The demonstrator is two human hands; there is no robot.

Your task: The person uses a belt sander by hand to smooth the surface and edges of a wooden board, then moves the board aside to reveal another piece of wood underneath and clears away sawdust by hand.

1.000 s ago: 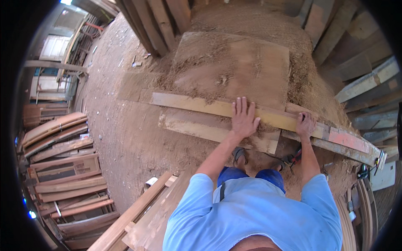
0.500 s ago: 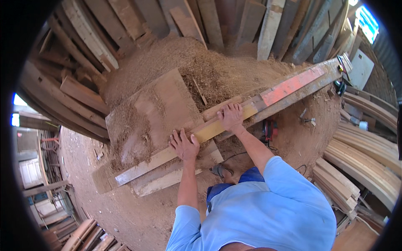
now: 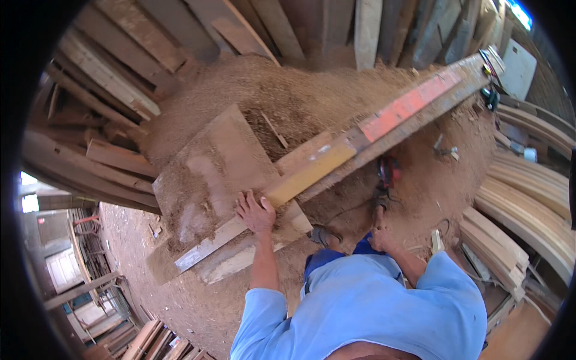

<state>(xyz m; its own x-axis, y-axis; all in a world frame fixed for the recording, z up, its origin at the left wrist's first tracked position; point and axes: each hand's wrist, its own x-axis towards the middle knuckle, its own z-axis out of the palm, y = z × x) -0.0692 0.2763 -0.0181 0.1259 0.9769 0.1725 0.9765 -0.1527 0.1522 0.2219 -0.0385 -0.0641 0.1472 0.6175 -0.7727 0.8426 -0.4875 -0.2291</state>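
A long wooden plank (image 3: 336, 159), painted yellow and red in patches, lies slanted across a flat board (image 3: 210, 162) covered in sawdust. My left hand (image 3: 255, 212) presses flat on the plank's lower part, fingers spread. Down by my leg, my right hand (image 3: 380, 239) hangs low near a red power tool (image 3: 388, 172) on the ground, off the plank; whether it grips anything I cannot tell. I wear a light blue shirt.
A big sawdust heap (image 3: 282, 90) lies behind the board. Planks lean against the far wall (image 3: 258, 24) and at left (image 3: 102, 150). Curved wooden pieces (image 3: 528, 198) are stacked at right. A tool cord (image 3: 354, 210) runs over the dirt floor.
My right hand has left the plank and dropped toward my leg. The view has swung, so the plank now slants more steeply. My left hand stays on the plank.
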